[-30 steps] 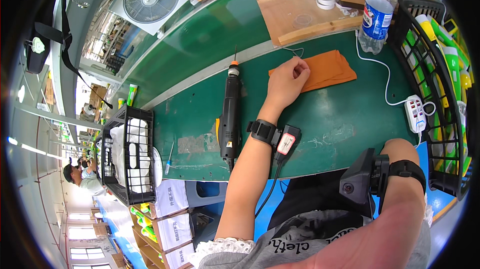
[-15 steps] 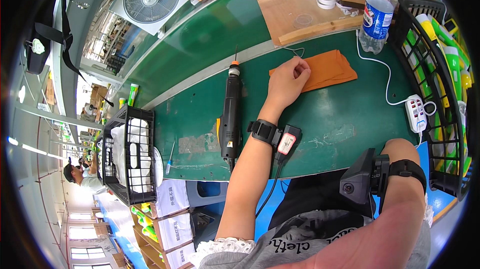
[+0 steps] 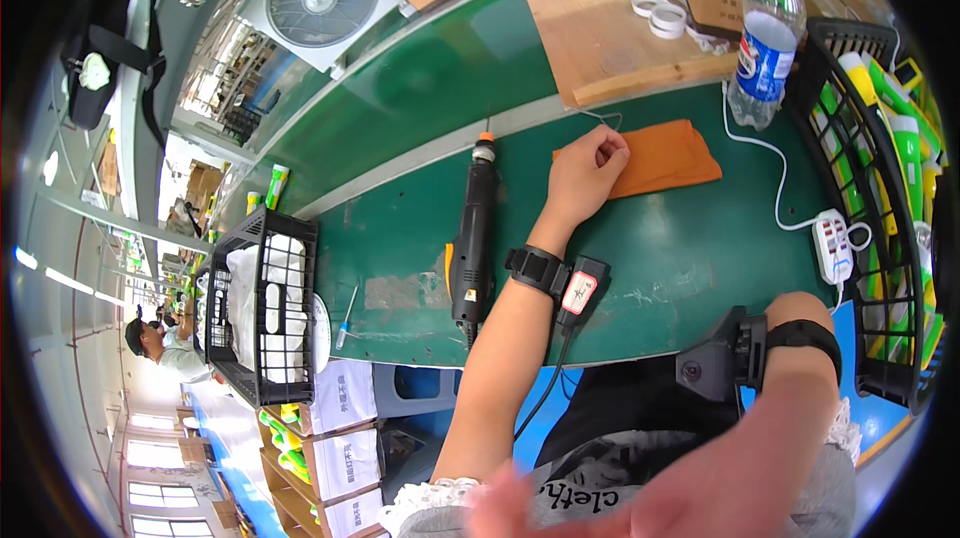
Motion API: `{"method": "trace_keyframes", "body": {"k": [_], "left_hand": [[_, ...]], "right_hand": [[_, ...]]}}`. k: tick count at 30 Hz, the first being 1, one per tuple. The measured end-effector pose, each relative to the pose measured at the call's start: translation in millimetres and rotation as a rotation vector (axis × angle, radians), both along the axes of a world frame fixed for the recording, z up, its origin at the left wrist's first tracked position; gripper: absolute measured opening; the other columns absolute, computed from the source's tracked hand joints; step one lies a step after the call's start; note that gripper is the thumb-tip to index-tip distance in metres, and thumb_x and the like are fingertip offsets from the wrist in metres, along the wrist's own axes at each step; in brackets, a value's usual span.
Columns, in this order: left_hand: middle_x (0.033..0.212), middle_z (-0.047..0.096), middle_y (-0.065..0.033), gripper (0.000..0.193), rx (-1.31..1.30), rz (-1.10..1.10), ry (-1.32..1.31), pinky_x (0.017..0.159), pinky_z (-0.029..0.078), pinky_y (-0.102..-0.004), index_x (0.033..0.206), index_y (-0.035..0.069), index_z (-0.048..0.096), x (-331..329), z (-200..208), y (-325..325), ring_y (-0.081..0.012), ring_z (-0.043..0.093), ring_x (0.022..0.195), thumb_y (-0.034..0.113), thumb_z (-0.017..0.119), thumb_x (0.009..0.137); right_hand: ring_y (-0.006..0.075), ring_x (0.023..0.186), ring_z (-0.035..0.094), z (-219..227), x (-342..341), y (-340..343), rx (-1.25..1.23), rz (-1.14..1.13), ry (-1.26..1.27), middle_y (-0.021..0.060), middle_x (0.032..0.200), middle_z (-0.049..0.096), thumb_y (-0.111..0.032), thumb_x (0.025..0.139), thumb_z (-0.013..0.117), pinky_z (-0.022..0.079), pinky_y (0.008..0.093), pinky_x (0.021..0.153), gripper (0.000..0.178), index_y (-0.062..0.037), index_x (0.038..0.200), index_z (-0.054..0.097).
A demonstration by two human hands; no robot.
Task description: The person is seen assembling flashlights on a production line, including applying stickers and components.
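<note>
My left hand (image 3: 585,176) lies on the green worktable (image 3: 690,283), its fingers curled in a loose fist against the left end of a folded orange cloth (image 3: 670,156). Nothing shows inside that fist. A black strap with a small cabled box circles my left wrist. Close to the camera at the lower edge is my right hand (image 3: 600,508), large and blurred, its fingers partly out of view. The right forearm bends back toward me and carries a black camera (image 3: 708,366) on a strap. Left of my left hand lies a black electric screwdriver (image 3: 473,238).
A black crate (image 3: 285,308) with white material stands at the left, near a small screwdriver (image 3: 346,320). At the right are a water bottle (image 3: 765,48), a white power strip (image 3: 831,246) and a black crate (image 3: 880,188) of green-and-white flashlights. White rings (image 3: 667,21) lie behind.
My right hand has shifted at the lower edge, and a blurred finger or thumb now shows there. My left hand stays by the orange cloth. The whole view has shifted slightly.
</note>
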State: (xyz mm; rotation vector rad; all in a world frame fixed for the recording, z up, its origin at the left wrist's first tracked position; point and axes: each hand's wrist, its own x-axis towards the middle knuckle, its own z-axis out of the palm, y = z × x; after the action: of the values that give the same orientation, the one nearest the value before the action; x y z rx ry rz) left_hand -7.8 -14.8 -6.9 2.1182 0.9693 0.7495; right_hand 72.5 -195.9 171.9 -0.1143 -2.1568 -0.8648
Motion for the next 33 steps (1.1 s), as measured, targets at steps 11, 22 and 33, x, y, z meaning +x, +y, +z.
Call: {"method": "trace_keyframes", "body": {"k": [11, 22, 33], "left_hand": [[0.104, 0.055, -0.0149, 0.031, 0.122, -0.052, -0.426, 0.082, 0.041, -0.0365, 0.104, 0.001, 0.053, 3.7, -54.5, 18.9, -0.0256, 0.051, 0.1, 0.017, 0.06, 0.078], [0.081, 0.061, -0.0149, 0.027, 0.078, 0.047, -0.027, 0.063, 0.046, -0.0401, 0.089, 0.004, 0.059, -10.4, -17.4, 3.8, -0.032, 0.058, 0.076, 0.028, 0.054, 0.077], [0.086, 0.061, -0.0152, 0.023, 0.074, 0.078, -0.036, 0.066, 0.045, -0.0407, 0.088, 0.005, 0.059, -0.1, -15.0, 0.2, -0.0329, 0.057, 0.079, 0.024, 0.052, 0.079]], "right_hand": [[0.0318, 0.054, 0.052, -85.8, 12.4, 151.3, -0.924, -0.424, 0.203, 0.0132, 0.054, 0.052, -0.025, 0.076, 0.057, 0.039, 0.0381, 0.048, 0.023, -0.0077, 0.062, 0.053], [0.0228, 0.044, 0.046, -141.6, 20.5, 188.8, -1.149, -0.503, 0.416, 0.0125, 0.053, 0.048, -0.022, 0.078, 0.059, 0.035, 0.0333, 0.045, 0.025, -0.0018, 0.065, 0.05], [0.0147, 0.048, 0.049, -178.0, 62.9, 179.8, -1.307, -0.413, 0.505, 0.0068, 0.053, 0.051, -0.019, 0.08, 0.056, 0.038, 0.0285, 0.047, 0.021, -0.0011, 0.069, 0.054]]}}
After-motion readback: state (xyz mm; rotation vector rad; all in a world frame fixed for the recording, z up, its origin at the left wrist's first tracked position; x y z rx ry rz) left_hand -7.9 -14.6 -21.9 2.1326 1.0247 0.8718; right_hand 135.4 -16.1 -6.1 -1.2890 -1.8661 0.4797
